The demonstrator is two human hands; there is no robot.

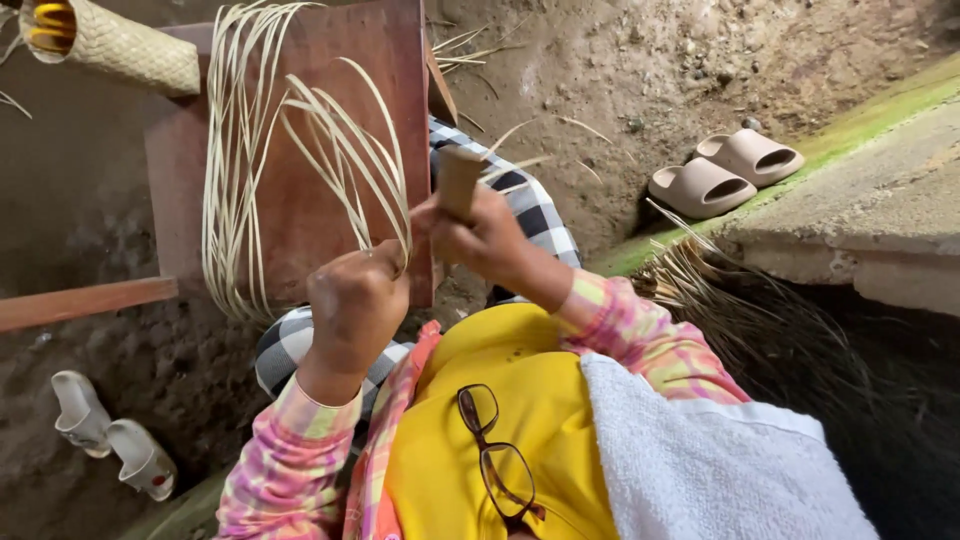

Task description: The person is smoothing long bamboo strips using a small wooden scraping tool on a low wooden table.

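Stripping strips [350, 160] against the board [300, 200]: my read is it goes best with the bundle kept taut and the pull steady, so the strands don't kink. Left hand [352, 305], at the board's lower edge, is fisted tight on the strip ends, which arc up over the board. Right hand [480, 235], just beside the board's right edge, is clamped on a short brown handle [458, 180]; can't tell if there's a blade.
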